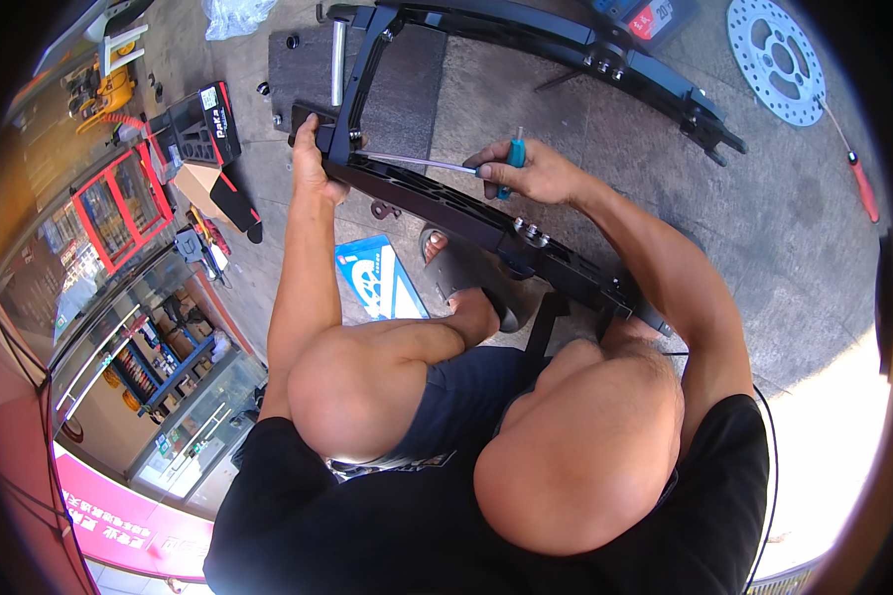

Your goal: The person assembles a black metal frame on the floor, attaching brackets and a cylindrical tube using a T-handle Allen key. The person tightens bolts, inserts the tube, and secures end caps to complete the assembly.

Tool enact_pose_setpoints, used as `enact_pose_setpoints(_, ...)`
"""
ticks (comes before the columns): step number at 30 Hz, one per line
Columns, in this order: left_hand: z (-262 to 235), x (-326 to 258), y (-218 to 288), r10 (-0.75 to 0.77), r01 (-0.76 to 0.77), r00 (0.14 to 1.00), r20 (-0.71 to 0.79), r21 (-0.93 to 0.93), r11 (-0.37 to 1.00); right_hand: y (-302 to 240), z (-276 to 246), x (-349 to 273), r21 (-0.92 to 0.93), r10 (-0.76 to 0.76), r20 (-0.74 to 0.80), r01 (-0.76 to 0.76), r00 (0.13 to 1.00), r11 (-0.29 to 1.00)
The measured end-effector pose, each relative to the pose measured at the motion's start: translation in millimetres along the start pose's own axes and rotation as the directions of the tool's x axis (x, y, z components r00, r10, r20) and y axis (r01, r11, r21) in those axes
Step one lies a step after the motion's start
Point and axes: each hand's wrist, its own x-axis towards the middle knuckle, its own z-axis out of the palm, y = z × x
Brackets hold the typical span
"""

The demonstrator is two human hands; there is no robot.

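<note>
A large black two-armed metal frame (446,203), which looks like a vehicle's swingarm, lies across the ground before me. My left hand (313,167) is closed round its left end, near the cross-piece. In my right hand (541,176) is a T-handle hex key (515,167) with a teal grip, my fingers wrapped on it. The tool's thin metal shaft runs left to the frame's inner corner by the cross-piece. Whether its tip sits in a bolt is too small to tell. Several silver bolts (531,232) show on the near arm.
Part of the frame rests over a dark mat (407,84). A drilled brake disc (776,55) and a red-handled screwdriver (860,183) lie at far right. Near my foot are a blue-white packet (377,280) and a small bracket (385,210). Open boxes (193,129) stand left.
</note>
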Motion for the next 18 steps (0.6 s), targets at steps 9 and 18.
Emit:
enact_pose_setpoints(9, -5, 6, -1, -0.039, 0.038, 0.998, -0.040, -0.023, 0.999, 8, 5, 6, 0.110, 0.118, 0.001, -0.118, 0.993, 0.987)
enact_pose_setpoints(18, -4, 4, -2, -0.048, 0.047, 0.999, -0.017, -0.052, 0.998, 9, 13, 3, 0.444, 0.162, 0.057, -0.170, 0.985, 0.880)
